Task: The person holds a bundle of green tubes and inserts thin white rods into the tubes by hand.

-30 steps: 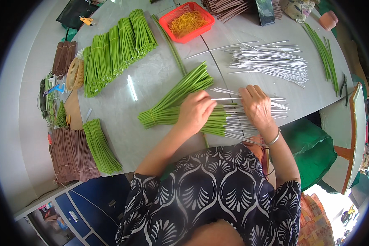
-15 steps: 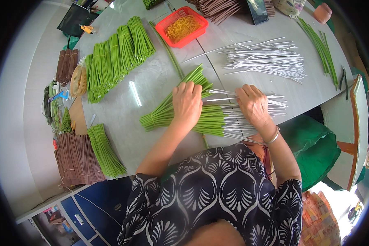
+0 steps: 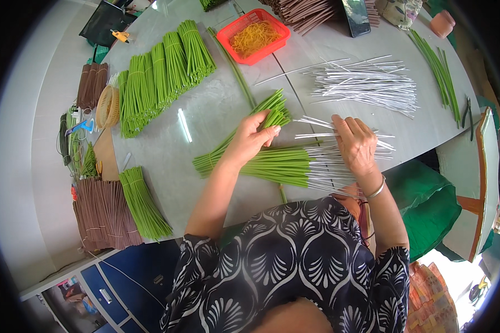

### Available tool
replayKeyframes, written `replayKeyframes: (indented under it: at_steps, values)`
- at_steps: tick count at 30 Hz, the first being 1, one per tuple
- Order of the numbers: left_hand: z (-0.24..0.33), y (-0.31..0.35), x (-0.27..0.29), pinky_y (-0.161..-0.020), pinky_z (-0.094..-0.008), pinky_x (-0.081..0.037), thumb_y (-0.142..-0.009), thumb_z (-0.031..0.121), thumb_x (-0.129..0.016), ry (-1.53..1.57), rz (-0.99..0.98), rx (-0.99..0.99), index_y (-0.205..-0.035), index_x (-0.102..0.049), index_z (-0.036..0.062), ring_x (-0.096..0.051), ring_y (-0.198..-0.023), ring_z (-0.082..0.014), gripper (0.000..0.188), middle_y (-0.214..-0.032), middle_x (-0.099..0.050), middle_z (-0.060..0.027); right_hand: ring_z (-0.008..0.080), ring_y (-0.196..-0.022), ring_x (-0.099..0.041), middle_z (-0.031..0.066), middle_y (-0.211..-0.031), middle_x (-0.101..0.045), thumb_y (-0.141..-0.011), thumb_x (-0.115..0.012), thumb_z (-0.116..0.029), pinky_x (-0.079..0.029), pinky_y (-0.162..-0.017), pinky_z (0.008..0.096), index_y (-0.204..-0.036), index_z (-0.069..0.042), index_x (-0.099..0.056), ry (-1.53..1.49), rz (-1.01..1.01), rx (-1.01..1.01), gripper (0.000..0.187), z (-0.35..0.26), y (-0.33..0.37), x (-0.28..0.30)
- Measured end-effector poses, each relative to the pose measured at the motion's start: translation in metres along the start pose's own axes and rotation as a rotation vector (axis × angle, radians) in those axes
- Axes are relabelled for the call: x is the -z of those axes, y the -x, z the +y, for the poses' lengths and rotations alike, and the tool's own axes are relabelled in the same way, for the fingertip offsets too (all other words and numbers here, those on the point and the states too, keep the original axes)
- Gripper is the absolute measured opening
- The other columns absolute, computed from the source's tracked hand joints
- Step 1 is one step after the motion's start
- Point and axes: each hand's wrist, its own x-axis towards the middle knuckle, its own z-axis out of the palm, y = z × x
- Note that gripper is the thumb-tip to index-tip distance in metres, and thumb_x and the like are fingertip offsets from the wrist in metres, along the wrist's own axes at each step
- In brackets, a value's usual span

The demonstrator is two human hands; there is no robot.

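A bundle of green tubes [image 3: 278, 165], tied near its left end, lies before me and fans into two parts. White wires [image 3: 330, 169] stick out of the right ends of the nearer part. My left hand [image 3: 251, 140] is closed around the farther part, its thumb across the tubes, whose open ends [image 3: 278, 116] tilt up past my fingers. To the right, my right hand [image 3: 356, 145] is closed on several thin white wires [image 3: 314, 129]; their left tips point at those tube ends, slightly apart. My palm hides part of the wires.
Loose white wires [image 3: 366, 86] lie beyond my right hand. A red basket [image 3: 266, 54] holds yellow rubber bands. Green bundles [image 3: 169, 66] line the far left, brown bundles [image 3: 105, 213] the near left. Pliers [image 3: 468, 114] and green tubes [image 3: 441, 72] lie at the right; a phone [image 3: 355, 18] stands at the back.
My left hand has turned, so its thumb and the tube ends now show. My right hand has drawn a little to the right with the wires. The whole view has shifted slightly.
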Motion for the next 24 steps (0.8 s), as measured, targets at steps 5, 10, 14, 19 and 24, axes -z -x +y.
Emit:
replayKeyframes:
  at_steps: [5, 10, 14, 19, 24]
  values:
    - [0.003, 0.007, 0.011, -0.058, -0.0237, -0.038, -0.102, 0.008, -0.063, 0.015, -0.027, -0.013, -0.119, -0.063, 0.0014, -0.043, -0.065, -0.0047, 0.018, -0.079, -0.049, 0.0057, 0.0186, -0.064, -0.058, 0.0017, -0.073, -0.052, -0.08, -0.075, -0.008, -0.048, -0.052, 0.0333, -0.107, -0.012, -0.064, 0.038, -0.033, 0.014, 0.029, -0.012, -0.002, -0.009]
    - [0.0, 0.011, 0.022, -0.061, -0.024, -0.038, -0.101, 0.007, -0.061, 0.004, -0.041, 0.007, -0.122, -0.066, 0.0017, -0.045, -0.067, -0.0058, 0.022, -0.08, -0.051, 0.0055, 0.0172, -0.063, -0.059, 0.001, -0.073, -0.053, -0.08, -0.075, -0.009, -0.048, -0.051, 0.0337, -0.109, -0.012, -0.064, 0.037, -0.075, 0.006, 0.031, -0.019, -0.001, -0.017]
    - [-0.003, 0.014, 0.027, -0.061, -0.0241, -0.038, -0.101, 0.007, -0.061, 0.009, -0.033, 0.013, -0.122, -0.066, 0.0023, -0.045, -0.067, -0.0058, 0.022, -0.08, -0.051, 0.0055, 0.0169, -0.063, -0.06, 0.001, -0.072, -0.052, -0.08, -0.075, -0.009, -0.048, -0.05, 0.0335, -0.109, -0.011, -0.063, 0.053, -0.085, 0.031, 0.032, -0.024, 0.0, -0.021]
    - [-0.004, 0.015, 0.026, -0.058, -0.0234, -0.037, -0.102, 0.009, -0.063, 0.003, -0.031, 0.015, -0.121, -0.064, 0.001, -0.042, -0.065, -0.0041, 0.021, -0.078, -0.048, 0.0061, 0.0163, -0.063, -0.059, 0.0008, -0.073, -0.052, -0.08, -0.073, -0.009, -0.048, -0.051, 0.0324, -0.11, -0.01, -0.064, 0.072, -0.081, 0.058, 0.032, -0.026, 0.002, -0.018]
    - [-0.004, 0.016, 0.02, -0.058, -0.0231, -0.037, -0.1, 0.008, -0.064, 0.014, -0.025, 0.05, -0.121, -0.065, 0.0011, -0.042, -0.064, -0.0038, 0.021, -0.078, -0.048, 0.0063, 0.0171, -0.064, -0.059, 0.0017, -0.074, -0.054, -0.08, -0.075, -0.009, -0.049, -0.052, 0.0324, -0.113, -0.009, -0.066, 0.076, -0.109, 0.105, 0.034, -0.025, 0.011, -0.009]
